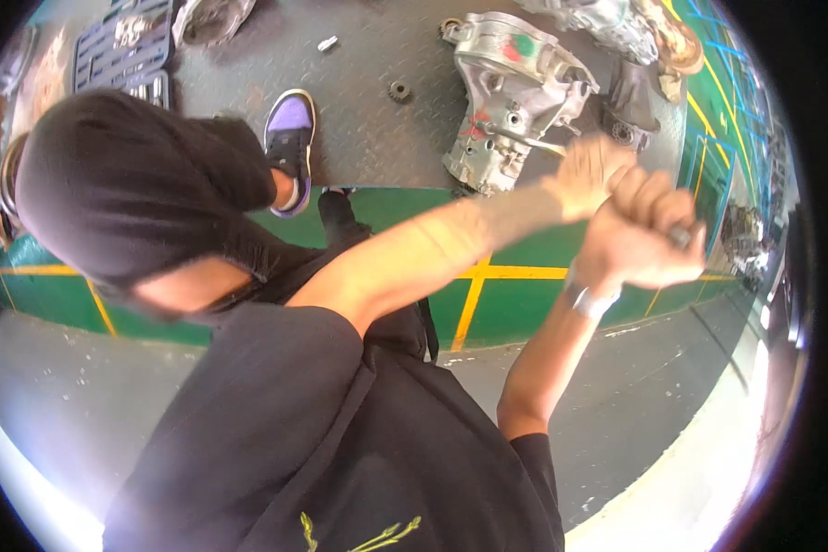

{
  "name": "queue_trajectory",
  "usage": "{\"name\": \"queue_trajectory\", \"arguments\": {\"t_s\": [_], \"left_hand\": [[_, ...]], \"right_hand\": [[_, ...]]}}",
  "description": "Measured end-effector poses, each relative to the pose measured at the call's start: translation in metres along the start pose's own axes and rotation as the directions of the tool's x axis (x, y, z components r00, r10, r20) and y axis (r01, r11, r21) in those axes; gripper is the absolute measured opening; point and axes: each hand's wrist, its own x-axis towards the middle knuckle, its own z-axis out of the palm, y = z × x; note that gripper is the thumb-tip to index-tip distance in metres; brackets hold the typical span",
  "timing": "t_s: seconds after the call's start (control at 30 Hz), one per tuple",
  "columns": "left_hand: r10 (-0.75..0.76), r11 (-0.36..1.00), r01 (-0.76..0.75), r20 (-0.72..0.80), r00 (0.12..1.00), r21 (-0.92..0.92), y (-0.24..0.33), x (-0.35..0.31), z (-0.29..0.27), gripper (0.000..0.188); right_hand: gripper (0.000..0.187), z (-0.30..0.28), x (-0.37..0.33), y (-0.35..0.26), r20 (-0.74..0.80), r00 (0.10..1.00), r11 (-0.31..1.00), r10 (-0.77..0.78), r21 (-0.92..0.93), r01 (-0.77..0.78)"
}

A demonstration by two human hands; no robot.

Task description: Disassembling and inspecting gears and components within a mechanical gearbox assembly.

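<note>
A silver gearbox housing point(506, 78) with red and green marks lies on the dark metal plate bench top. From a bolt area on its near side a long-handled metal wrench point(529, 141) reaches out to the right toward my hands. My left hand point(595, 172), blurred, is closed around the handle nearer the housing. My right hand point(644, 225), with a silver band on the wrist, is fisted just beyond it, and the dark end of the handle sticks out of the fist. The wrench's head, where it meets the housing, is too small to make out.
My left foot in a purple and black shoe point(292, 138) rests on the bench point(363, 138). A small gear point(399, 91) and a light metal piece point(327, 43) lie behind. A tool case point(124, 46) stands far left; more metal castings point(607, 28) lie far right.
</note>
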Motion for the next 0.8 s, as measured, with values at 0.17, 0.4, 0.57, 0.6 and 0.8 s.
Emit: {"name": "queue_trajectory", "arguments": {"t_s": [0.17,0.4,0.57,0.6,0.8], "left_hand": [[-0.265,0.893,0.325,0.219,0.939,-0.312,-0.003,0.011,-0.088,0.003],[-0.063,0.873,0.235,0.378,0.924,-0.427,0.043,-0.038,-0.074,0.010],[-0.313,0.912,0.293,-0.024,0.950,-0.288,-0.019,0.046,-0.040,0.015],[-0.234,0.972,0.221,0.309,0.922,0.076,-0.003,0.012,-0.032,0.019],[-0.156,0.884,0.373,0.572,0.805,-0.283,-0.010,0.035,-0.097,0.009]], "right_hand": [[0.037,-0.058,-0.001,-0.036,-0.034,0.999,0.999,0.031,0.027,-0.030],[0.034,-0.040,0.016,-0.048,-0.191,0.979,0.976,-0.065,-0.216,0.022],[0.041,-0.006,-0.023,-0.007,0.222,0.975,1.000,0.011,0.018,-0.015],[0.041,0.014,-0.017,-0.004,0.125,0.992,0.999,0.019,-0.029,-0.015],[0.033,-0.092,-0.015,-0.049,0.036,0.981,0.943,0.193,0.271,-0.195]]}}
